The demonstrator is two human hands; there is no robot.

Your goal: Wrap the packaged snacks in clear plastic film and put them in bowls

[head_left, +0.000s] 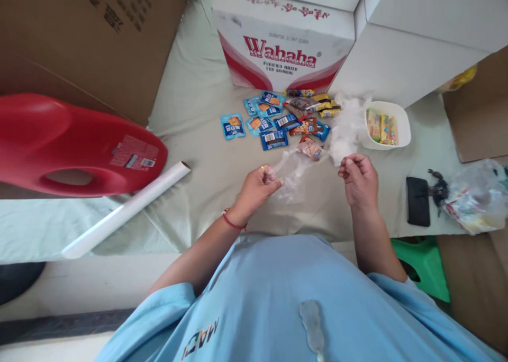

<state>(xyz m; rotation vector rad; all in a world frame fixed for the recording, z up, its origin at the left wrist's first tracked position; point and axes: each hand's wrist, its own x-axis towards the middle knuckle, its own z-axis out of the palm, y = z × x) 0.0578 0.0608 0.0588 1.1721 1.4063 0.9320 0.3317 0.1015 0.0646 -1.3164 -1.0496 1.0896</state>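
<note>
My left hand [257, 189] is closed, thumb against fingers, on a crumpled clear plastic bag [292, 179]. The bag spreads to the right over the cloth, close to a small wrapped snack [310, 148]. My right hand [361, 181] is pinched shut at the lower end of a heap of thin clear plastic bags [346, 126]; whether its fingertips hold any of that plastic I cannot make out. Beyond my hands lie several blue snack packets [273, 138], with brown snack packets [304, 126] and yellow snack packets [329, 108] beside them.
A white tub [401, 139] holds several yellow packets. Behind stands a Wahaba-style red-and-white carton [283, 50]. Left are a red jug [145, 150] and a white roll [130, 208]; right, a black phone [418, 202], keys [438, 187] and a filled plastic bag [476, 198].
</note>
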